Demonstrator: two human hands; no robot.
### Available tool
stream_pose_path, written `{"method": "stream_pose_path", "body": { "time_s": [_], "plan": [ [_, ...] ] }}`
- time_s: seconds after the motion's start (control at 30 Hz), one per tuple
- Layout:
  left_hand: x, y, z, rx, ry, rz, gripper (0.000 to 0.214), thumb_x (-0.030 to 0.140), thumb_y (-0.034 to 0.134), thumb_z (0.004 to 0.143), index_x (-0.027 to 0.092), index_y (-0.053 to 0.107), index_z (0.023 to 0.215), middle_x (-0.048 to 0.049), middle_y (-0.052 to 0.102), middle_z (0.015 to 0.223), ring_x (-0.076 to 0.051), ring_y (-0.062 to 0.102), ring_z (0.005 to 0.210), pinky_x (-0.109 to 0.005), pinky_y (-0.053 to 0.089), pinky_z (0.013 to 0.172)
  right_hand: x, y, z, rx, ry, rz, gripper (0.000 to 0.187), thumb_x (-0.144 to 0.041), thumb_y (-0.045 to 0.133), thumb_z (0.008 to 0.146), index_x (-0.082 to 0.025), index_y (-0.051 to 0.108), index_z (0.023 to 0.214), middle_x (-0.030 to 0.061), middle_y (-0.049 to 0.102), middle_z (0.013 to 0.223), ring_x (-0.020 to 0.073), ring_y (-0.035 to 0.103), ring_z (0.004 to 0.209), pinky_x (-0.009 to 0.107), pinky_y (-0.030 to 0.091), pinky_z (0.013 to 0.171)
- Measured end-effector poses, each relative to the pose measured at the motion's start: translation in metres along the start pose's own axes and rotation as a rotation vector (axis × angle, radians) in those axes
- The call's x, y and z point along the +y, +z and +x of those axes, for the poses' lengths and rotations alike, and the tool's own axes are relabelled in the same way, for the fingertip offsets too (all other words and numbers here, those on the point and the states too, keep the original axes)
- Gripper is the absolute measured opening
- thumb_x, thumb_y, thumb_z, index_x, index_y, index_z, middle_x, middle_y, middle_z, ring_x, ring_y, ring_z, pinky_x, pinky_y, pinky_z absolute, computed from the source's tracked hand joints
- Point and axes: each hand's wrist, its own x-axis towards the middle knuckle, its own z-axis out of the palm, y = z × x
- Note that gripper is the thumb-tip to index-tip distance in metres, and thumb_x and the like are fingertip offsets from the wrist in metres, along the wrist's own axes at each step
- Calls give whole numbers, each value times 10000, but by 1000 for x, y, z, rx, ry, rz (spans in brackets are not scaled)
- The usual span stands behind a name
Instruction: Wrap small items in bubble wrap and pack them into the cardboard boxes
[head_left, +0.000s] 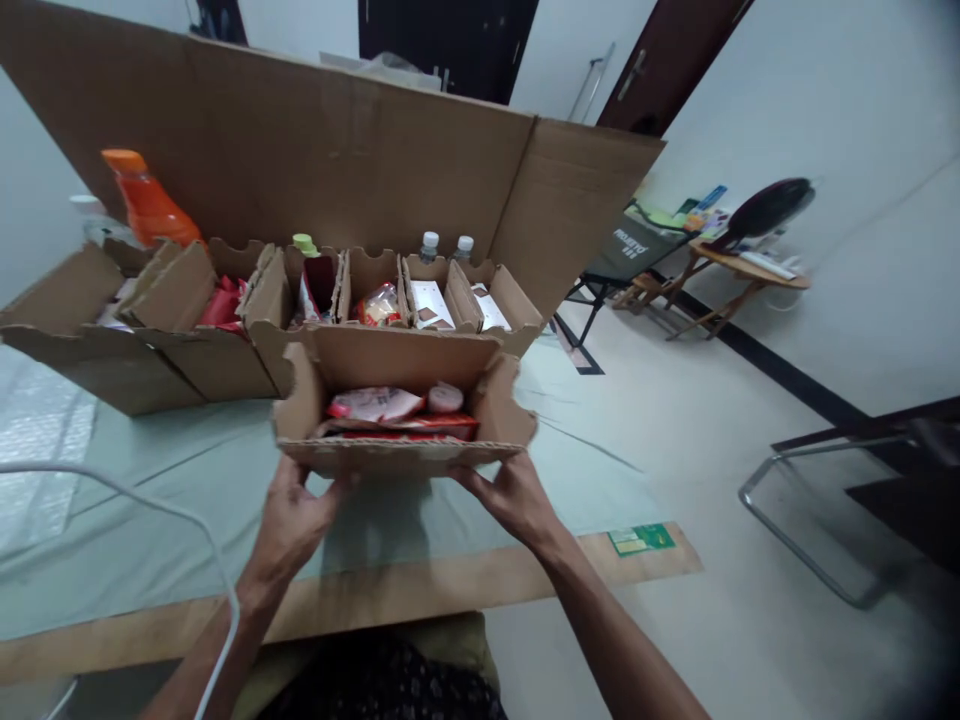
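I hold a small open cardboard box (405,452) in front of me, above the table's near edge. My left hand (294,520) grips its lower left corner and my right hand (514,497) grips its lower right side, fingers curled under it. Inside lie a pink-and-white snack packet (373,404), a small round white item (446,398) and a red packet (420,428). Behind it stands a row of similar cardboard compartments (262,320) holding packets.
A large cardboard sheet (337,150) stands upright behind the row. An orange bottle (146,205), a green-capped bottle (305,245) and two clear bottles (429,245) rise behind the compartments. The table has a pale green cover (150,500). A folding table (742,265) and chair frame (810,510) stand right.
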Motion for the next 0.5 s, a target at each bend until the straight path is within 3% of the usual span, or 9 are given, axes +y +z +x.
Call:
{"method": "stream_pose_path", "body": {
  "time_s": [0.13, 0.27, 0.33, 0.4, 0.5],
  "plan": [
    [-8, 21, -9, -143, -28, 90, 473, 432, 755, 755, 178, 651, 1140, -105, 719, 1165, -302, 640, 1191, -485, 461, 1098, 14, -13, -45, 127, 95, -91, 350, -481, 723, 828, -213, 760, 1050, 122, 759, 1164, 393, 659, 1156, 531, 524, 1012],
    [-23, 9, -17, -243, -41, 103, 462, 399, 724, 773, 182, 648, 1174, -105, 723, 1171, -300, 638, 1206, -455, 493, 1060, 34, -2, -87, 66, 204, 13, 419, -499, 706, 847, -210, 730, 1149, 130, 748, 1194, 376, 673, 1144, 540, 529, 1017],
    [-30, -2, -21, -227, -53, 86, 571, 405, 714, 797, 197, 584, 1313, -119, 684, 1289, -282, 633, 1225, -436, 502, 1053, 50, -4, -96, 44, 231, 99, 590, -532, 722, 840, -204, 643, 1324, 153, 696, 1313, 372, 650, 1212, 543, 518, 1045],
    [-37, -13, -27, -163, -84, 106, 709, 434, 710, 821, 232, 470, 1457, -128, 622, 1399, -256, 646, 1193, -411, 529, 1009, 66, -12, -97, 46, 213, 176, 880, -595, 769, 791, -218, 457, 1522, 171, 564, 1494, 376, 557, 1354, 556, 461, 1121],
    [-43, -22, -37, -86, -139, 175, 781, 493, 699, 833, 281, 394, 1520, -125, 580, 1441, -214, 677, 1037, -358, 576, 859, 87, -24, -83, 7, 153, 257, 1199, -700, 814, 685, -243, 240, 1634, 165, 356, 1650, 384, 393, 1492, 571, 356, 1210]
  ]
}}
